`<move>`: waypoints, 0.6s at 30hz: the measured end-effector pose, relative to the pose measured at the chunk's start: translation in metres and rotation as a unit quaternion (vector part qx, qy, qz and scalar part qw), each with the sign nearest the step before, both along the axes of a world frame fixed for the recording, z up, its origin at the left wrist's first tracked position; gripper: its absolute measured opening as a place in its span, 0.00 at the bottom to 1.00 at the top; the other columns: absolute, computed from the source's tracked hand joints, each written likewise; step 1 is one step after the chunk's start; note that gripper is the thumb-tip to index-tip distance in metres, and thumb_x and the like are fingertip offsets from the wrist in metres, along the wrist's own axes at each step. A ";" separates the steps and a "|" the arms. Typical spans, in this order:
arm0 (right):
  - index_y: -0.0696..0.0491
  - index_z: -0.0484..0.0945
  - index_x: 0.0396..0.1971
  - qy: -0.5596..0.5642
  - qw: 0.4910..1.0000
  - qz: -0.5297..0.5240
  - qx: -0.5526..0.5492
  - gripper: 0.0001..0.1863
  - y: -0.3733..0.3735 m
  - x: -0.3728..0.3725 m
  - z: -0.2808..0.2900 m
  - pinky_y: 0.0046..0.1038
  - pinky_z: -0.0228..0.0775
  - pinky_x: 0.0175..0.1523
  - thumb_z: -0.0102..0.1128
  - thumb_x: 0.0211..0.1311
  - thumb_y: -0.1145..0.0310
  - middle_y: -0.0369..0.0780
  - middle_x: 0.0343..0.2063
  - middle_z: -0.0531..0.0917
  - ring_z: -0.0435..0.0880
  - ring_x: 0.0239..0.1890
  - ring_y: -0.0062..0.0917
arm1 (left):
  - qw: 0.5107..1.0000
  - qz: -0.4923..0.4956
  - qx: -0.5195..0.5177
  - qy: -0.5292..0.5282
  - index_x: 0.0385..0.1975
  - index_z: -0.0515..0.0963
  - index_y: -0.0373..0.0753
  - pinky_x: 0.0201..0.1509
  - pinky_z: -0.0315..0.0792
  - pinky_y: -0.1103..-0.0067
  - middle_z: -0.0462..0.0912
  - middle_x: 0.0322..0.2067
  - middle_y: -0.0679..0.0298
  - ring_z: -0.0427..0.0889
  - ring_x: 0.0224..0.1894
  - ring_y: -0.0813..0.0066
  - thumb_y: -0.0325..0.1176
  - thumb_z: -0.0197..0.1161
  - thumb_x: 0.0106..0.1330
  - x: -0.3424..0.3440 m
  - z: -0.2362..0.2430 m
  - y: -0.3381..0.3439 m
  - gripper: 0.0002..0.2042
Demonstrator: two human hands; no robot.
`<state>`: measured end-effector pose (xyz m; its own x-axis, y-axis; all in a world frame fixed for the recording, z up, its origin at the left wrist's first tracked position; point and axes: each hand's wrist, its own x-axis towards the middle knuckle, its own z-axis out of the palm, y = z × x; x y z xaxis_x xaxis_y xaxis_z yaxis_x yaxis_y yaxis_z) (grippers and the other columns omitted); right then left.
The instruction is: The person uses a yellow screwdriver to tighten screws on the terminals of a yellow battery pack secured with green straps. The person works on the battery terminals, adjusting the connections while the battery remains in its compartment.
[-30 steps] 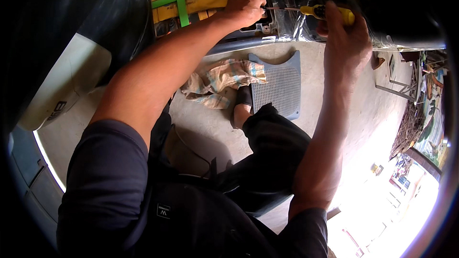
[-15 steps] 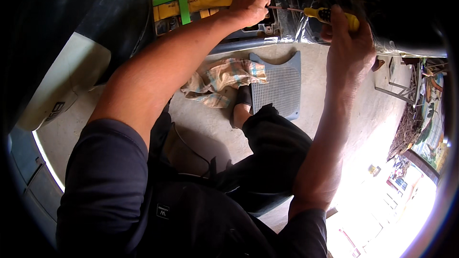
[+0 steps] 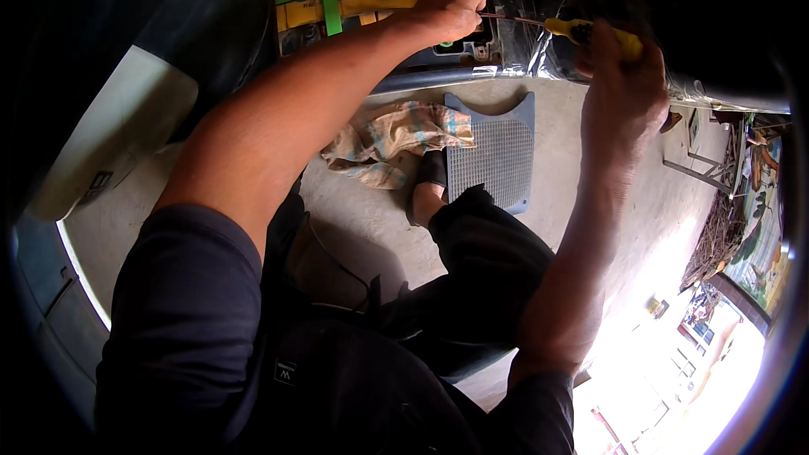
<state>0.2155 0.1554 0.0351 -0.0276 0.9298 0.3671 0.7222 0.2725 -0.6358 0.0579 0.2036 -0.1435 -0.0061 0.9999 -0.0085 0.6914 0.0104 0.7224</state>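
I have the right hand (image 3: 628,76) wrapped around the yellow-and-black handle of a screwdriver (image 3: 559,28), whose thin shaft points left, almost level. At the far end of that shaft I see the left hand (image 3: 452,13), its fingers drawn in narrow around the tip; I cannot tell whether they pinch the metal itself or some small part hidden there.

The left hand is over the right edge of a battery pack (image 3: 362,4), which sits at the top of my view with yellow bands and crossed green straps (image 3: 329,0) over it. Just right of the pack, below the shaft, shiny clear film (image 3: 539,59) covers a dark surface.

Below the hands, on the pale floor (image 3: 560,118), I see a checked cloth (image 3: 417,128) partly over a grey slotted panel (image 3: 493,156), with a shoe (image 3: 432,167) beside it. Further right lies a heap of sticks (image 3: 718,240).
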 end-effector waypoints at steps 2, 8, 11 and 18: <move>0.61 0.79 0.40 0.010 1.000 -0.009 -0.006 0.19 0.000 -0.001 0.000 0.25 0.75 0.36 0.64 0.59 0.59 0.40 0.25 0.84 0.82 0.28 0.21 | 1.000 0.006 0.003 -0.004 0.35 0.81 0.43 0.43 0.74 0.66 0.83 0.33 0.57 0.82 0.40 0.57 0.34 0.62 0.55 0.000 -0.001 -0.001 0.09; 0.61 0.79 0.40 -0.002 0.999 -0.032 -0.032 0.21 0.000 0.001 0.004 0.26 0.75 0.36 0.62 0.60 0.57 0.40 0.26 0.84 0.83 0.28 0.22 | 1.000 0.000 0.002 -0.011 0.36 0.81 0.43 0.43 0.74 0.66 0.83 0.33 0.58 0.82 0.40 0.58 0.33 0.64 0.55 -0.001 -0.001 0.000 0.09; 0.60 0.79 0.40 0.006 0.999 -0.034 -0.038 0.21 -0.002 0.000 0.004 0.26 0.75 0.36 0.62 0.60 0.56 0.41 0.27 0.84 0.83 0.28 0.23 | 1.000 -0.003 0.003 -0.008 0.37 0.81 0.43 0.43 0.74 0.67 0.83 0.32 0.58 0.82 0.39 0.60 0.33 0.64 0.55 -0.002 -0.003 0.001 0.09; 0.60 0.78 0.40 0.004 1.000 -0.018 -0.012 0.19 -0.003 -0.001 -0.001 0.26 0.76 0.37 0.62 0.60 0.58 0.41 0.27 0.84 0.83 0.30 0.23 | 0.999 -0.018 -0.022 -0.023 0.38 0.81 0.42 0.43 0.74 0.69 0.84 0.33 0.58 0.83 0.39 0.62 0.30 0.62 0.56 -0.005 -0.002 0.003 0.10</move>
<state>0.2145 0.1519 0.0337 0.0096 0.9384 0.3455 0.7263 0.2310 -0.6475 0.0530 0.2061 -0.1457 0.0320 0.9981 -0.0524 0.6575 0.0185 0.7533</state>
